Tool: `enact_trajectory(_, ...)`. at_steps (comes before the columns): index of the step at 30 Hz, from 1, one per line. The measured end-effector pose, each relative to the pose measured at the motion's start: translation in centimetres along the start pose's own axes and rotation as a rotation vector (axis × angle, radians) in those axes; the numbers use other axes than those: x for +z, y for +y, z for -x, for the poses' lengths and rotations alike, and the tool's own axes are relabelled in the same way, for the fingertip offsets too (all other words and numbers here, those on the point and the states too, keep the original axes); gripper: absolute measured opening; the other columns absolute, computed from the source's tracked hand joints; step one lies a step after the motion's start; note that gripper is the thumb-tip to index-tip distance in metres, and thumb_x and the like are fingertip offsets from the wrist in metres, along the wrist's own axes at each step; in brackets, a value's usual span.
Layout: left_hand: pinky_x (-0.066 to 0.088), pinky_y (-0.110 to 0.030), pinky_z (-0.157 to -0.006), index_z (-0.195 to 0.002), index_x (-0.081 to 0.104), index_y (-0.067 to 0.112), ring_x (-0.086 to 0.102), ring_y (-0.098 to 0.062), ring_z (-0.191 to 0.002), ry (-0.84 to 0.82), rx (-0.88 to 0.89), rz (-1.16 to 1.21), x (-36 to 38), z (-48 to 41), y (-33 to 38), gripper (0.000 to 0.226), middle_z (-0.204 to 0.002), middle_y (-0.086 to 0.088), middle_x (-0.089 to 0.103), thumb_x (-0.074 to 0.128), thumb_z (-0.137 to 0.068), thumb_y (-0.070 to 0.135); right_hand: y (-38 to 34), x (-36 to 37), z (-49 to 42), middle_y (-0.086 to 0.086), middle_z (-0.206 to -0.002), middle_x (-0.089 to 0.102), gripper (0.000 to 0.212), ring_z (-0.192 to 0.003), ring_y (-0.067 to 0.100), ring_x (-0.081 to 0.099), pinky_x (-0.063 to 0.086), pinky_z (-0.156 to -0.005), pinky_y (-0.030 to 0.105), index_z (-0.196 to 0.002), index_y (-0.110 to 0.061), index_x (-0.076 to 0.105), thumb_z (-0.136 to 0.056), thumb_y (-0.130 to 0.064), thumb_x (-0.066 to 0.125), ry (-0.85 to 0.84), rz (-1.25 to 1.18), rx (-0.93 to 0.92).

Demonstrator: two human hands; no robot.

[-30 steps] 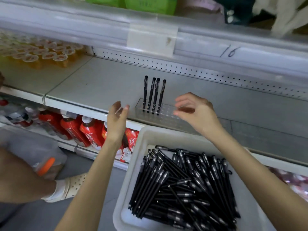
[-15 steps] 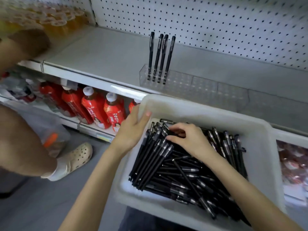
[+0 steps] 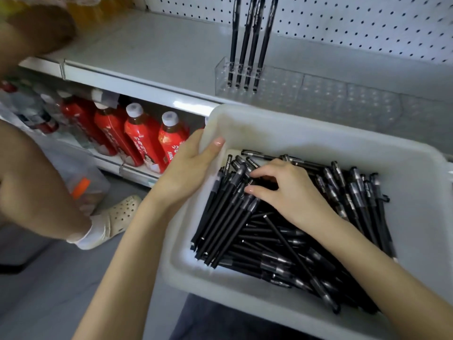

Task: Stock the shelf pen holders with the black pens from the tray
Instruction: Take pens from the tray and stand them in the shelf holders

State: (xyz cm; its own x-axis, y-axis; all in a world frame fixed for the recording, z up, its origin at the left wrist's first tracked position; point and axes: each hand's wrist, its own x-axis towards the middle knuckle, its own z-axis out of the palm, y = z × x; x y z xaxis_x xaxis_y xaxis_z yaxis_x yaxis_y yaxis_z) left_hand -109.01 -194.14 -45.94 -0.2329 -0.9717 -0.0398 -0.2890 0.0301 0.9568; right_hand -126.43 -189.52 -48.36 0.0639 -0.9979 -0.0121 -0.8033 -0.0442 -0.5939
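Note:
A white plastic tray in front of the shelf holds a loose pile of black pens. My left hand grips the tray's left rim, thumb over the edge. My right hand lies on the pile near the tray's far left corner, its fingers and thumb curled around pens there. On the grey shelf behind the tray a row of clear pen holders runs to the right. Several black pens stand upright in the leftmost holder; the other slots look bare.
A white pegboard backs the shelf. Red bottles fill the lower shelf to the left. Another person stands at the left, with a leg and a white perforated shoe on the grey floor.
Both hands came down from the shelf holder to the tray. My left hand took the rim and my right hand went into the pens. The view tilted down and closer.

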Motion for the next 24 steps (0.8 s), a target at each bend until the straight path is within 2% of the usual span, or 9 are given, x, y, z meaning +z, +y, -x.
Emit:
enact_trajectory(4,0.047,-0.020,-0.074,-0.114,0.057,0.014,0.060,-0.006,-0.084,0.001,-0.008,0.013,-0.1,0.0,-0.2,0.028,-0.095,0.004,0.064,0.046,-0.097,0.033,-0.5,0.1,0.5,-0.003,-0.115,0.062,0.037,-0.111,0.013,0.052,0.033,-0.092,0.020,-0.115,-0.019,0.066,-0.082,-0.036,0.068,-0.020,0.004,-0.009)
enact_trajectory(8,0.049,-0.024,-0.079,-0.116,0.056,0.014,0.061,-0.010,-0.090,0.003,-0.010,0.003,-0.3,0.0,-0.3,0.028,-0.101,0.000,0.065,0.046,-0.097,0.033,-0.9,0.4,0.7,-0.009,-0.116,0.064,0.039,-0.109,0.010,0.054,0.040,-0.096,0.026,-0.117,-0.024,0.064,-0.081,-0.038,0.070,-0.013,-0.030,0.002)
enact_trajectory(13,0.048,-0.029,-0.083,-0.116,0.056,0.013,0.062,-0.013,-0.093,-0.002,0.001,-0.010,-0.6,0.0,-0.3,0.028,-0.104,-0.004,0.065,0.046,-0.097,0.031,-1.0,0.4,0.6,-0.012,-0.105,0.067,0.034,-0.098,0.002,0.058,0.045,-0.092,0.022,-0.112,-0.027,0.066,-0.079,-0.035,0.073,-0.024,-0.116,0.039)
enact_trajectory(15,0.048,-0.027,-0.080,-0.114,0.057,0.014,0.062,-0.011,-0.089,-0.005,-0.003,0.005,-0.6,0.0,-0.3,0.026,-0.101,-0.003,0.066,0.046,-0.097,0.031,-1.2,0.5,0.7,-0.013,-0.106,0.066,0.034,-0.098,0.000,0.058,0.043,-0.092,0.020,-0.112,-0.028,0.066,-0.079,-0.034,0.072,-0.039,-0.120,0.038)
enact_trajectory(18,0.049,-0.029,-0.084,-0.115,0.057,0.014,0.062,-0.014,-0.094,0.000,0.005,-0.002,-0.6,0.0,-0.4,0.027,-0.103,-0.004,0.065,0.046,-0.098,0.031,-1.3,0.5,0.9,-0.014,-0.107,0.066,0.034,-0.100,-0.001,0.057,0.042,-0.094,0.020,-0.111,-0.028,0.066,-0.079,-0.033,0.072,-0.027,-0.133,0.041)
enact_trajectory(21,0.047,-0.023,-0.077,-0.116,0.056,0.015,0.061,-0.008,-0.088,-0.009,0.017,-0.004,-0.6,-0.1,-0.4,0.026,-0.098,0.003,0.064,0.046,-0.098,0.031,-1.6,0.5,0.9,-0.016,-0.099,0.067,0.029,-0.094,-0.002,0.061,0.046,-0.093,0.021,-0.104,-0.028,0.068,-0.076,-0.025,0.076,0.034,-0.256,0.049)
enact_trajectory(24,0.046,-0.019,-0.073,-0.113,0.056,0.015,0.060,-0.005,-0.083,-0.004,0.020,0.003,-0.6,-0.1,-0.5,0.025,-0.096,0.003,0.064,0.046,-0.097,0.031,-2.1,0.7,1.1,-0.012,-0.091,0.069,0.024,-0.082,0.002,0.066,0.053,-0.081,0.020,-0.090,-0.027,0.069,-0.072,-0.014,0.079,0.073,-0.495,0.071)
